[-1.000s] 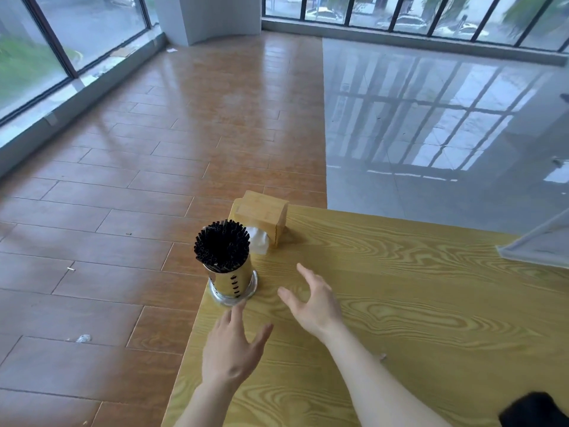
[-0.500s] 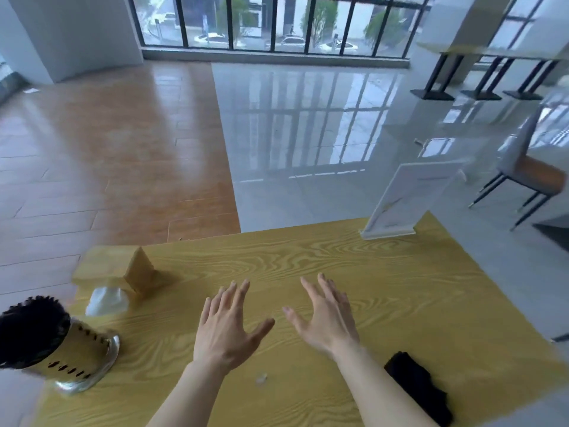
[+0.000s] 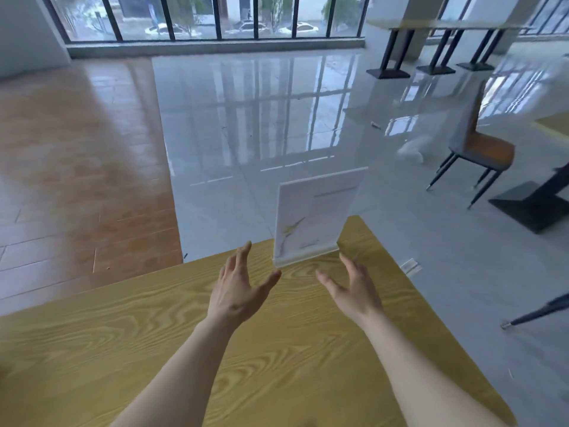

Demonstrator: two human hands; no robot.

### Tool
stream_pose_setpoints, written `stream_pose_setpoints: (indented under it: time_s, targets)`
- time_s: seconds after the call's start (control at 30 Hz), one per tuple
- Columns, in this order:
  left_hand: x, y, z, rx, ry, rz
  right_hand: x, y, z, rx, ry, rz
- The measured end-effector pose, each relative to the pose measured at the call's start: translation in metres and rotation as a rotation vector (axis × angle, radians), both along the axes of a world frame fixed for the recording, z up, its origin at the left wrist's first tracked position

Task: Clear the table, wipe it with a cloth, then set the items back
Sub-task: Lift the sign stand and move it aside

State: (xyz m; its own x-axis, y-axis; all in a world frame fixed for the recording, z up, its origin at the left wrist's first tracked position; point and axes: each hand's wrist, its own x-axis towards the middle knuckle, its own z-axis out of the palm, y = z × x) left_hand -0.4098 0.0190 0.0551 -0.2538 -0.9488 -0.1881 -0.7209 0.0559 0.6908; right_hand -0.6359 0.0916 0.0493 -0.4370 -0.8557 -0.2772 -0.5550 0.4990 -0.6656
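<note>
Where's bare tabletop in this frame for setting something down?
Most of the table is bare: the wide stretch left of the left hand to the left edge, plus the near strip between and beside the forearms. Crowded only at the far right corner, where the sign holder stands with the right hand and left hand flanking its base.

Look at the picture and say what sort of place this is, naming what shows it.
Probably a restaurant or canteen dining room: a menu stand on a wooden table, more tables and a chair on a tiled floor, and wide windows facing a street.
</note>
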Motion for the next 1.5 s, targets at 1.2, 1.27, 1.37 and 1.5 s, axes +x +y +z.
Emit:
stream_pose_setpoints:
  time_s: [1.2,1.27,1.37,1.5]
  targets:
    - [0.112,0.027,0.033,0.101,0.542,0.498,0.125,-0.075,0.055,-0.296,-0.401,0.007]
    - [0.167,0.056,0.041,0.073,0.536,0.560,0.179,-0.060,0.063,-0.269,-0.383,0.075]
    - [0.244,0.101,0.046,0.029,0.504,0.642,0.257,-0.035,0.070,-0.237,-0.365,0.171]
    - [0.337,0.164,0.041,-0.018,0.471,0.759,0.354,0.004,0.071,-0.207,-0.329,0.271]
